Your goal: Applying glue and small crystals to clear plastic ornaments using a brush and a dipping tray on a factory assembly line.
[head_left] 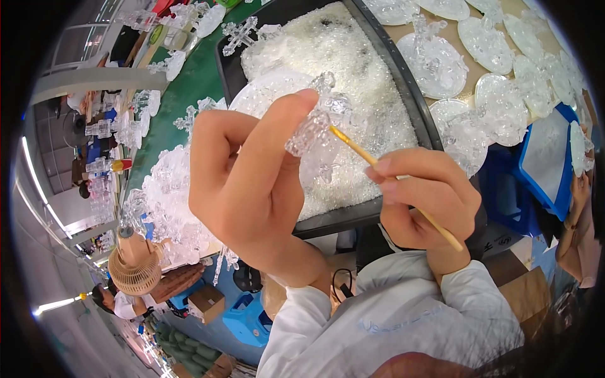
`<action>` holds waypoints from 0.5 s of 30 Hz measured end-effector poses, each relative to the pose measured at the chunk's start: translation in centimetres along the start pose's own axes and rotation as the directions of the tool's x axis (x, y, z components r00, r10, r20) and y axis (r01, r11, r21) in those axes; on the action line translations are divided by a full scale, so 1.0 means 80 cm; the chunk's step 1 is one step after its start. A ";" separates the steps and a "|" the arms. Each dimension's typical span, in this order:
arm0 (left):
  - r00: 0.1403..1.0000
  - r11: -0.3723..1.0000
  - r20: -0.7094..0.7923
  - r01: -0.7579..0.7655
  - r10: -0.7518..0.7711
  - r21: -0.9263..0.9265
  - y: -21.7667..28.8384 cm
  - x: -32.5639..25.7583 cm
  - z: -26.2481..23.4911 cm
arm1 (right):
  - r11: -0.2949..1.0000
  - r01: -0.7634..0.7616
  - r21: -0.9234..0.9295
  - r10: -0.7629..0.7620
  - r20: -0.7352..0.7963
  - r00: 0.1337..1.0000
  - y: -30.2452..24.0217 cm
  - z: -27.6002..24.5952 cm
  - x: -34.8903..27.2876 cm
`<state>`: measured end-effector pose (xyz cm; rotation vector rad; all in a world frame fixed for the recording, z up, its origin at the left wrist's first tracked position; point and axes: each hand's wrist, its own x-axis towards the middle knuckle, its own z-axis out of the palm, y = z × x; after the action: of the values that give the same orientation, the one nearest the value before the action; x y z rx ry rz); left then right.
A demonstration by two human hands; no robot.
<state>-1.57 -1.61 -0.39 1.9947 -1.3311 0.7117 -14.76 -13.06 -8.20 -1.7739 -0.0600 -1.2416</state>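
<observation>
My left hand (pixel 252 179) holds up a clear plastic cross-shaped ornament (pixel 318 120), pinched between thumb and forefinger. My right hand (pixel 428 198) grips a thin yellow-handled brush (pixel 359 151), and its tip touches the ornament near the middle. Both hands hover over a black tray (pixel 409 104) filled with fine white glittery grains (pixel 353 69). A round clear disc (pixel 265 91) lies in the tray behind my left hand.
Several clear oval pieces (pixel 491 47) lie on a brown board at the upper right. A heap of clear cross ornaments (pixel 167 201) sits on the green table at left. A small beige fan (pixel 135 268) stands lower left. Another person's hand (pixel 576 195) shows at the right edge by blue trays (pixel 542 157).
</observation>
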 end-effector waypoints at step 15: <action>0.992 0.998 -0.120 -0.032 0.026 -0.048 -0.004 -0.002 0.011 | 0.999 -0.006 0.034 0.005 0.024 1.000 0.002 -0.004 0.001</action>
<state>-1.24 -2.07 -1.17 1.8666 -1.2973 0.7909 -14.88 -13.43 -8.24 -1.7589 -0.0891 -1.2089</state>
